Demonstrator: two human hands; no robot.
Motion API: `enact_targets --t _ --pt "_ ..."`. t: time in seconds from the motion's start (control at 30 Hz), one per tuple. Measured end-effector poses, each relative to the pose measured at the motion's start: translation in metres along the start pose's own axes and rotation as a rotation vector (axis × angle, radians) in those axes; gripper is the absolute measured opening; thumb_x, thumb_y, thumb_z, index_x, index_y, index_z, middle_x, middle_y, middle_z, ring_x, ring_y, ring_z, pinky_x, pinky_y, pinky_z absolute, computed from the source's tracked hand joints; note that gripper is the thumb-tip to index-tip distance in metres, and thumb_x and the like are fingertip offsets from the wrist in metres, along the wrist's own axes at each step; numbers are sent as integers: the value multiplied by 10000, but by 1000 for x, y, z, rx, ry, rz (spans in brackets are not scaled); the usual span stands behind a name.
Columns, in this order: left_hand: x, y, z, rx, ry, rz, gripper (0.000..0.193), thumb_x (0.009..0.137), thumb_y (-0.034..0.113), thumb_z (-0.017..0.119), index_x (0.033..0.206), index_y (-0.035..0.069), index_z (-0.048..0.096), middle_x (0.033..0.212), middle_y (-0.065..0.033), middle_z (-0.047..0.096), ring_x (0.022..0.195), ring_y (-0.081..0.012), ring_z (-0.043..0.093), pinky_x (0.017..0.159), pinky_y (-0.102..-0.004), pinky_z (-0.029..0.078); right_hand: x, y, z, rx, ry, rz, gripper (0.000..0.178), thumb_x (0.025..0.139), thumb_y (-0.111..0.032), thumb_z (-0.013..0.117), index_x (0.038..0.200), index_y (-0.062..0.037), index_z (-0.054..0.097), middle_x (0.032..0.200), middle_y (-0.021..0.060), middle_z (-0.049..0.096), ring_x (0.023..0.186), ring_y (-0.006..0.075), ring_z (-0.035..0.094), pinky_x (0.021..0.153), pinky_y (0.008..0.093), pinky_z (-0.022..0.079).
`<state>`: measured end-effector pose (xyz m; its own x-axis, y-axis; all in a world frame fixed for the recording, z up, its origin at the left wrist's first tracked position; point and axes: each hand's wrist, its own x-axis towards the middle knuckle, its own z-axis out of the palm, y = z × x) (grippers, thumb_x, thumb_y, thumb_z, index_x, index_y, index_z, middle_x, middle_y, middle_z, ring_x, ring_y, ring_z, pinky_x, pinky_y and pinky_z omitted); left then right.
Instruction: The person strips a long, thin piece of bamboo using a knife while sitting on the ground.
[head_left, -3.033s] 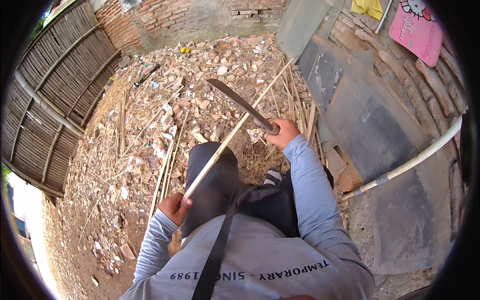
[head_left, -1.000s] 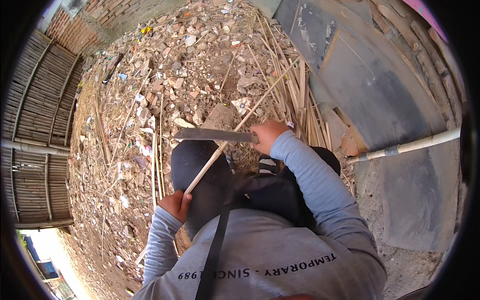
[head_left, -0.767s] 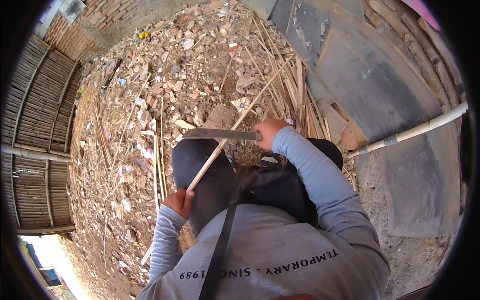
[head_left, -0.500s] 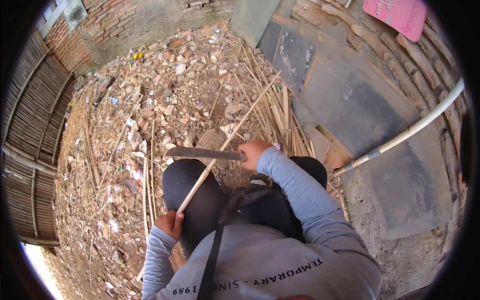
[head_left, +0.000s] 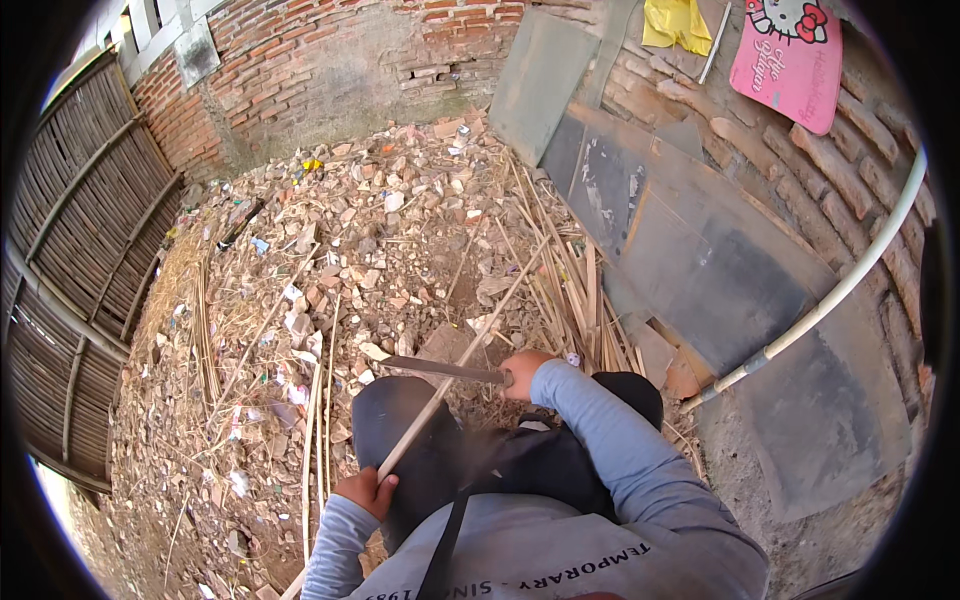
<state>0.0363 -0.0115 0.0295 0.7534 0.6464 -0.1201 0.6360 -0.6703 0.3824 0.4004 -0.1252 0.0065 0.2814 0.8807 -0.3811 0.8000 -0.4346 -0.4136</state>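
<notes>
My left hand (head_left: 367, 492) is closed around the near part of a long, pale bamboo strip (head_left: 418, 424), beside my left knee. The strip slants up and away to the right, across my dark-trousered left leg, its far end over the rubble. In my right hand (head_left: 527, 373) is the handle of a machete (head_left: 420, 366), held in front of my knees. Its dark blade points left and crosses the strip, seen nearly edge-on. A small pale piece (head_left: 375, 352) shows by the blade's tip; whether it is a shaving or lies on the ground, I cannot tell.
Split bamboo strips (head_left: 590, 300) lie in a pile ahead right; a few more (head_left: 318, 420) lie left of me. Rubble (head_left: 380, 260) covers the ground. Dark sheets (head_left: 710, 250) and a pale pipe (head_left: 840, 290) lean right, a bamboo fence (head_left: 80, 250) stands left, a brick wall (head_left: 330, 80) behind.
The view has tilted up, showing more of the wall. The machete blade has turned from its broad side to nearly edge-on. Both hands keep their hold.
</notes>
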Motion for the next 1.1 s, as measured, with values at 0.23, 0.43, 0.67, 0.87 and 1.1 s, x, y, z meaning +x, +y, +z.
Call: enact_targets --t 0.23,0.43,0.67,0.87,1.1 --pt "3 -4 10 -90 48 31 432 896 399 598 688 34 496 557 -219 535 585 -447 575 505 -497 429 -12 -2 -3 75 27 -24 421 726 -405 703 1007 -93 668 979 148 678 954 338 638 850 426 502" --pt "12 -1 2 -65 -33 17 436 921 403 554 707 27 512 582 -220 542 612 -441 576 534 -490 430 -14 -4 -13 -21 20 55 367 746 -375 681 1019 -130 668 1003 135 679 981 320 640 880 409 504" --pt "13 -1 11 -34 -2 5 443 917 421 555 715 27 524 588 -226 549 620 -439 586 549 -493 444 10 24 5 42 36 20 369 743 -344 665 1035 -118 669 999 141 680 968 325 646 875 408 509" --pt "14 0 4 -8 -21 28 444 919 428 544 725 29 540 605 -236 563 644 -442 596 564 -495 457 -1 2 -4 17 19 -15 371 742 -339 671 1036 -112 670 979 152 677 953 330 644 861 417 503" --pt "11 2 5 -25 19 48 451 912 433 550 710 29 541 586 -229 558 615 -441 592 559 -505 458 24 28 7 72 40 40 401 709 -390 709 977 -94 681 962 157 682 929 312 654 840 401 510"
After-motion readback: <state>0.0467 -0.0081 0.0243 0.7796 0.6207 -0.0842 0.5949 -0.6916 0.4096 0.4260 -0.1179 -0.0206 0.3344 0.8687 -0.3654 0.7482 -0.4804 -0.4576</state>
